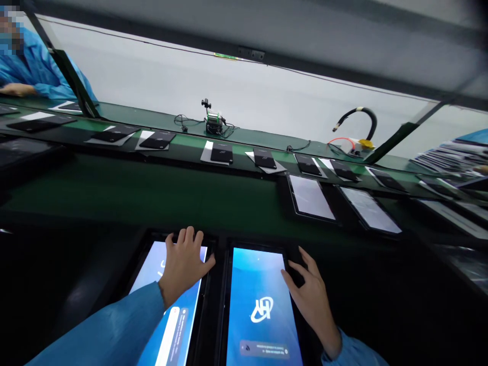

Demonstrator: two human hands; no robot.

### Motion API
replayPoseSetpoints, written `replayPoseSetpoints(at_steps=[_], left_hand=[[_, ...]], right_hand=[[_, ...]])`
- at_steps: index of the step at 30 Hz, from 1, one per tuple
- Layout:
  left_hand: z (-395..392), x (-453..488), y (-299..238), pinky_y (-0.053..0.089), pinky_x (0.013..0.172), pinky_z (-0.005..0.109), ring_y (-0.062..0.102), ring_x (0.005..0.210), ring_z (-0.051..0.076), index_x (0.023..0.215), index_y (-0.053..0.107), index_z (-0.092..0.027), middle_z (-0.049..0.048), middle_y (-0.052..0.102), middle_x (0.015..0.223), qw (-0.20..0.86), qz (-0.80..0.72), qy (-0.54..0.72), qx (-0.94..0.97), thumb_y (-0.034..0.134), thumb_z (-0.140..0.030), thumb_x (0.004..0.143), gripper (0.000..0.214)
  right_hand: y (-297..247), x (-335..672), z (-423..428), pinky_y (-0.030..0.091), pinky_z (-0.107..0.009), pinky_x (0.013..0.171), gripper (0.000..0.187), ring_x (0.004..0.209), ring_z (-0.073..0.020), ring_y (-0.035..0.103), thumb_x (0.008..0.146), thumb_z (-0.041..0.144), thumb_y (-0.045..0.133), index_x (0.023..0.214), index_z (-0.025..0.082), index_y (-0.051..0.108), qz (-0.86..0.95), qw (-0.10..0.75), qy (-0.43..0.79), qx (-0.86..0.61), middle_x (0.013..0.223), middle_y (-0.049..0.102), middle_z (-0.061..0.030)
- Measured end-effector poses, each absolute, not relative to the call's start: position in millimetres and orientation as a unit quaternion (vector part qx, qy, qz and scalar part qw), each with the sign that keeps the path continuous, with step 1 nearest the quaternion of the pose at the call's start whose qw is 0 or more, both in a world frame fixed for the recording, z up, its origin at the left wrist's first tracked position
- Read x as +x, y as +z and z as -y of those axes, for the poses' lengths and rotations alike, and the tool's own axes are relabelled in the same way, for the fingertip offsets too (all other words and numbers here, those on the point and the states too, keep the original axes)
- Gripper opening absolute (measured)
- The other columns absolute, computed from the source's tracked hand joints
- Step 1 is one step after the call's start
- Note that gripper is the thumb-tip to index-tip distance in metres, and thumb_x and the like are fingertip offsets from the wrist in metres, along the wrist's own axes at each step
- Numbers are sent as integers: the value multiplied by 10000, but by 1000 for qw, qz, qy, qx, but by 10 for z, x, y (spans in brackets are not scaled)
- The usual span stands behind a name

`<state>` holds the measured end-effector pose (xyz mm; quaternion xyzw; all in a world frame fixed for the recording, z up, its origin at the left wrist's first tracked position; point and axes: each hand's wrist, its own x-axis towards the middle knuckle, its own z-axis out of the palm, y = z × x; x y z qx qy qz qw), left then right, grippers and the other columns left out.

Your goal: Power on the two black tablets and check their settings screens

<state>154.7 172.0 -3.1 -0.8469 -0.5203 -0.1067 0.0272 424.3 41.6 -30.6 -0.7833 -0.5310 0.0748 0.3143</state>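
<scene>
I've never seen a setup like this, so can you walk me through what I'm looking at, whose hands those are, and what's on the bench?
There is one picture, taken by a camera worn on a person's head, looking forward and down at a dark workbench. No machine is at work, just a person in blue sleeves using bare hands.

The left hand lies flat on the top of the left tablet, whose screen glows blue. The right hand rests at the right edge of the right tablet, also lit and showing a white logo. Neither hand grips anything.

Beyond them runs a green belt. Two more tablets lie on it to the right, and further back a row of small black devices sits on white sheets. A co-worker's blue sleeve shows at the far left.
</scene>
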Motion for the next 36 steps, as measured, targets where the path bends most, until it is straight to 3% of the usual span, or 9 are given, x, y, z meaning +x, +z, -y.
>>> replayPoseSetpoints(at_steps=[5, 10, 14, 17, 21, 24, 27, 31, 36], left_hand=[[-1778, 1494, 3, 311, 915, 585, 466, 995, 306, 1005, 506, -138, 129, 489, 1029, -21, 505, -106, -856, 382, -470, 863, 381], [-1994, 841, 68, 294, 1016, 524, 489, 1106, 231, 1120, 501, -325, 8, 538, 1144, -138, 474, -118, -861, 285, -593, 867, 428], [-1925, 211, -75, 245, 1002, 668, 369, 1234, 350, 1296, 353, -293, 72, 390, 1338, -168, 582, -195, -771, 324, -704, 790, 653], [-1684, 23, -211, 279, 1053, 612, 267, 1313, 337, 1379, 194, -327, 35, 238, 1455, -275, 603, -261, -701, 462, -658, 752, 758], [-1400, 33, -234, 185, 1124, 550, 202, 1354, 274, 1389, 155, -356, -18, 213, 1476, -299, 579, -293, -700, 502, -562, 778, 733], [-1268, 34, -193, 212, 1117, 544, 218, 1353, 259, 1370, 196, -386, -34, 217, 1477, -285, 571, -296, -711, 491, -526, 806, 651], [-1143, 2, -165, 240, 1104, 549, 232, 1348, 269, 1361, 221, -395, -36, 197, 1483, -284, 584, -274, -709, 497, -526, 806, 633], [-1043, -51, -197, 213, 1122, 520, 197, 1363, 216, 1335, 263, -419, -80, 200, 1478, -316, 599, -286, -678, 388, -501, 873, 486], [-1009, -129, -307, 177, 1140, 467, 215, 1356, 176, 1313, 320, -398, -87, 250, 1461, -328, 607, -300, -659, 360, -510, 885, 444]], right_hand=[[-301, 4248, -411, 417, -476, 1006, 441, 1267, -296, 377, 837, 523, 489, 1032, 160, 645, 534, 310, 81, -783, 1427, 319, -89], [-275, 4227, -415, 411, -460, 1016, 509, 1276, -302, 365, 797, 567, 527, 1053, 141, 637, 538, 300, 79, -784, 1442, 295, -98], [-232, 4168, -427, 432, -427, 1002, 613, 1272, -298, 371, 745, 626, 557, 1080, 117, 624, 540, 288, 77, -787, 1448, 296, -96], [-210, 4142, -429, 453, -414, 981, 700, 1264, -298, 380, 730, 679, 532, 1114, 100, 608, 537, 262, 89, -797, 1456, 285, -86], [-214, 4148, -430, 401, -486, 1013, 863, 1324, -332, 265, 702, 717, 525, 1331, 135, 423, 535, 235, 128, -802, 1499, 170, -61], [-222, 4159, -431, 390, -528, 1001, 924, 1327, -343, 254, 707, 714, 519, 1428, 219, 221, 524, 249, 153, -800, 1504, 150, -56], [-232, 4163, -431, 368, -549, 1002, 939, 1328, -346, 247, 707, 704, 532, 1441, 282, 126, 539, 249, 142, -792, 1506, 147, -51], [-253, 4162, -457, 255, -600, 1041, 833, 1369, -330, 133, 792, 662, 459, 1444, 296, 92, 592, 224, 85, -770, 1517, 122, -49], [-221, 4141, -373, 49, -615, 1076, 467, 1384, -319, 16, 910, 513, 346, 1357, 379, 352, 704, 159, 3, -692, 1521, 15, 40]])
